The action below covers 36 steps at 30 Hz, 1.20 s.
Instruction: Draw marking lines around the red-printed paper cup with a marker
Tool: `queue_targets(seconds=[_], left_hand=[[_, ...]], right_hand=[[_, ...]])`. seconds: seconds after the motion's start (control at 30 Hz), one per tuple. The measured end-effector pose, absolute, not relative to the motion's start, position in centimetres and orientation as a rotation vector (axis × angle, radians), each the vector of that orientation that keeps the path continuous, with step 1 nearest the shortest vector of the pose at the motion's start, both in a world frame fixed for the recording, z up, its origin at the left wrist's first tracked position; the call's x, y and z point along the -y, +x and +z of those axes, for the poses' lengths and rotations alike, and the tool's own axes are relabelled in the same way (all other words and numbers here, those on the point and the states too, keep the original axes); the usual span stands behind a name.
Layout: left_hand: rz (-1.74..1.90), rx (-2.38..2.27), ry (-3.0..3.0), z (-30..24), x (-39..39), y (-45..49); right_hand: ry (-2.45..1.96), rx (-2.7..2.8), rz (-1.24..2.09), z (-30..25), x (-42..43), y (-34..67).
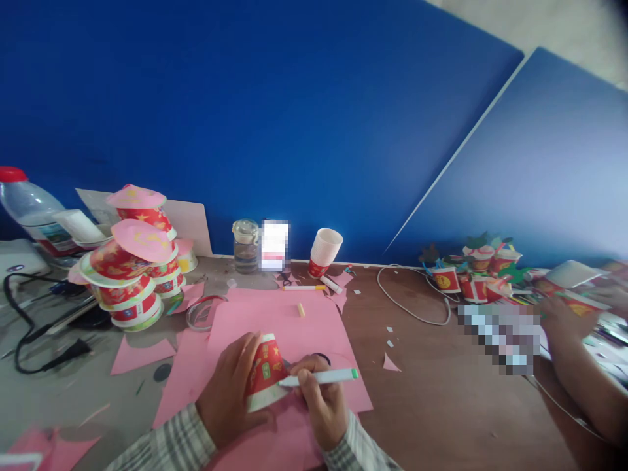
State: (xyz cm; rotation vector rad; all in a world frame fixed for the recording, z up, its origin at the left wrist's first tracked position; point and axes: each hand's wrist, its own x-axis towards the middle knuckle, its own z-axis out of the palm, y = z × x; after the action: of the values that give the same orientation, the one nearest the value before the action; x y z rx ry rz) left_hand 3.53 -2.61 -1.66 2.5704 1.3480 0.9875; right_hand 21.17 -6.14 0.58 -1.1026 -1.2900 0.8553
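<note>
My left hand (235, 386) is wrapped round a red and white paper cup (266, 369), which lies tilted on its side over pink paper. In my right hand (324, 402) is a white marker with a green end (338, 375), its tip meeting the cup's pale rim band. Under both hands spread sheets of pink paper (289, 320). A short yellow marker cap (301, 309) rests on the sheet beyond the cup. Along the sheet's far edge lies a yellow-and-white marker (304, 288). Part of a dark ring-shaped thing shows behind my right hand; I cannot make it out.
Stacked red cups with pink paper hats (132, 281) stand at the left, near a bottle (36, 216) and black cables. A glass jar (245, 245) and nested white cups (326, 248) stand by the blue partition. At right, another person's arm (572, 353) reaches among decorated cups (475, 281).
</note>
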Motion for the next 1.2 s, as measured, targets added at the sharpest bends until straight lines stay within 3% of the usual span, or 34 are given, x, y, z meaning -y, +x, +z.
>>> queue_targets(seconds=[0.83,1.2], left_hand=[[1.015,-1.326,2.574,-1.79,2.52,3.45],[1.014,-1.347,2.570,-1.56,2.64,3.57]], right_hand=[[-1.029,1.145,1.079,0.59,6.13,21.18],[-1.071,1.213,0.962,0.54,6.16,21.07]])
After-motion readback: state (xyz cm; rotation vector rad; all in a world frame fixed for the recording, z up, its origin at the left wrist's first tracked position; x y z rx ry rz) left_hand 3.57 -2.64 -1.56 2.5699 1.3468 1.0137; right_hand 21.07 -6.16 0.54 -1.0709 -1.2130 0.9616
